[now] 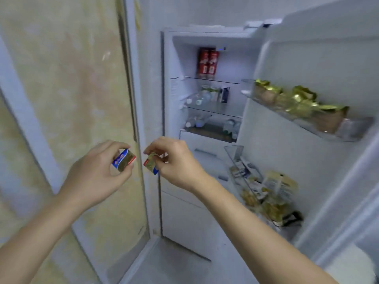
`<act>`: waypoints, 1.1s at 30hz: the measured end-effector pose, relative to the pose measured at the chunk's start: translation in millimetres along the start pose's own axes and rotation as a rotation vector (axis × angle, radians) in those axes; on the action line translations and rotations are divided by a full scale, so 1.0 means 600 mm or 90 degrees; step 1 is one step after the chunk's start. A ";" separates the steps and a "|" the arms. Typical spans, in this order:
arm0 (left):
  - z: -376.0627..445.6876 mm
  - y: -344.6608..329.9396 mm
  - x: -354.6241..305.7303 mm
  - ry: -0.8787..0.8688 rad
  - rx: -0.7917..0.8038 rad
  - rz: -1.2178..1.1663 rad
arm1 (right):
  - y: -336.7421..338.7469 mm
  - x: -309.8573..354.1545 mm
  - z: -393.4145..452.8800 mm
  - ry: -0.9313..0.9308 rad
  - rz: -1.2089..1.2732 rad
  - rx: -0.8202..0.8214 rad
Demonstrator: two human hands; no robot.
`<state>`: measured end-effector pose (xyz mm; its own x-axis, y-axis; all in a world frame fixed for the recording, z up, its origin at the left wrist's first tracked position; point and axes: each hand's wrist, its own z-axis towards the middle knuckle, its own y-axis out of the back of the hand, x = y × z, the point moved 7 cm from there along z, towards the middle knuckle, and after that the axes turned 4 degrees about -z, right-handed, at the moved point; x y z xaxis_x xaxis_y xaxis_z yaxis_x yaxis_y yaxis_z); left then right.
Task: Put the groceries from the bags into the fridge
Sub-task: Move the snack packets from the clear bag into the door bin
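Fingers (pixel 121 146) of our left hand (pixel 96 173) curl round a small blue-and-red packet (pixel 123 160), thumb under, fingertips on top; a pinch grip, packet tilted, printed face towards us. Our right hand (pixel 176 160) pinches a second small packet (pixel 151 162) the same way, thumb and forefinger at its top edge, the rest hanging below. Both packets are near each other, not touching, in front of the fridge (pixel 205 111), left of the opening and not yet inside.

One in each hand probably means we load two per trip. Holding them by the edges keeps the labels readable, likely so we can match them to a slot.

Fridge door (pixel 307 68) is swung open to the right. Its upper door shelf (pixel 336 132) holds gold-foil packs (pixel 297 99); the lower door bin (pixel 242 171) holds mixed pouches, too blurred to identify. Inside, red cartons (pixel 208 62) stand on the top far shelf, bottles lie on the glass shelves below.

Free room looks best on the middle shelves or the lower bin. No bags in view.
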<state>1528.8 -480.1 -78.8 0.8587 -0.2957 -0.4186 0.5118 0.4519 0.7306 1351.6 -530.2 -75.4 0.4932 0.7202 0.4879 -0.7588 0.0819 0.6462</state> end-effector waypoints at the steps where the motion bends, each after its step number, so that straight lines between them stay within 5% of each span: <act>1: 0.029 -0.039 -0.024 -0.022 0.018 -0.037 | 0.034 -0.036 -0.012 -0.036 -0.022 -0.017; 9: 0.214 -0.318 -0.224 -0.184 0.169 -0.233 | 0.247 -0.237 -0.127 -0.329 -0.202 -0.182; 18: 0.243 -0.544 -0.345 -0.334 0.366 -0.205 | 0.277 -0.338 -0.204 -0.556 -0.330 -0.139; 25: 0.250 -0.568 -0.321 -0.355 0.361 -0.210 | 0.268 -0.341 -0.208 -0.647 -0.336 -0.142; 33: 0.237 -0.497 -0.308 -0.413 0.322 -0.234 | 0.261 -0.266 -0.235 -0.619 -0.433 -0.170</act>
<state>1213.7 -679.8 -142.3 0.3811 -0.8346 -0.3977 0.5464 -0.1436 0.8251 1094.2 -534.9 -134.8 0.8505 -0.3335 0.4068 -0.2276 0.4639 0.8562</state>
